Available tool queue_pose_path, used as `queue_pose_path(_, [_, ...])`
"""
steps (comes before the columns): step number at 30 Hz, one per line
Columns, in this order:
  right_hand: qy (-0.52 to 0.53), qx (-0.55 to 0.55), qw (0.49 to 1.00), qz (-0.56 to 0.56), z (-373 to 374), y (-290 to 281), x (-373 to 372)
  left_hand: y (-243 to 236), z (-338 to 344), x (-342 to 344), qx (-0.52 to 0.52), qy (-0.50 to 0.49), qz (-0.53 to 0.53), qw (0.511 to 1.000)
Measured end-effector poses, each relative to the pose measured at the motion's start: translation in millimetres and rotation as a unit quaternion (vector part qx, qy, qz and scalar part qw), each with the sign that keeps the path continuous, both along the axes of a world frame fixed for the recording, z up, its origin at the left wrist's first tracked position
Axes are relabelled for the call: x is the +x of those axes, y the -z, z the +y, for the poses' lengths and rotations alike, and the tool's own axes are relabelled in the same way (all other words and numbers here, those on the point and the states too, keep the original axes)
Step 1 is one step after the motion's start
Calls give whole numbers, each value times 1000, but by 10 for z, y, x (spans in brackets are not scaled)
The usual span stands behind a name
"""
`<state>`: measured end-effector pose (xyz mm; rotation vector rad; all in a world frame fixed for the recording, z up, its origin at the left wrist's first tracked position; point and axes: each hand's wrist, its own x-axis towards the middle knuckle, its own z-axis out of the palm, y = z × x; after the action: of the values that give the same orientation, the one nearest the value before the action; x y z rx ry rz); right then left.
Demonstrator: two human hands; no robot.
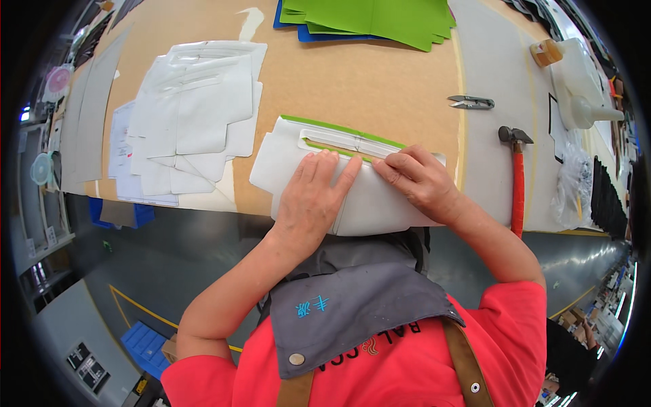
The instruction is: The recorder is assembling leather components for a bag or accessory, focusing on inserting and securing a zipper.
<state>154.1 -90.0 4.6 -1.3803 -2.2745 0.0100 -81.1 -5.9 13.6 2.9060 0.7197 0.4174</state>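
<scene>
A white cut panel (380, 197) with a long slot lies at the table's front edge. Bright green material (339, 129) shows along its far edge and along the slot's near side. My left hand (305, 200) rests flat on the panel with its fingers stretched, the tips by the near side of the slot. With fingers bent and pressed together, my right hand (422, 183) pinches the green strip at the slot's right end. Its fingertips partly cover that end.
To the left lies a loose stack of white panels (203, 102). Green sheets (376, 20) over blue ones sit at the far side. Thread snips (472, 102), a red-handled hammer (517, 169), a white squeeze bottle (583, 81) and a small amber jar (546, 52) are on the right.
</scene>
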Motion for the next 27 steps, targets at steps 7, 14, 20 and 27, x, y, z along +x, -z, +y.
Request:
queue_pose_path(7, [5, -15, 1000, 16, -14, 39, 0, -8, -58, 40, 17, -13, 41, 999])
queue_pose_path(14, [82, -44, 986, 138, -62, 75, 21, -33, -127, 104, -11, 23, -1, 1000])
queue_pose_path(20, [29, 4, 999, 39, -118, 50, 69, -15, -192, 120, -14, 9, 23, 1000])
queue_pose_path(27, [44, -3, 998, 36, -144, 106, 91, -16, -280, 201, -14, 12, -19, 1000])
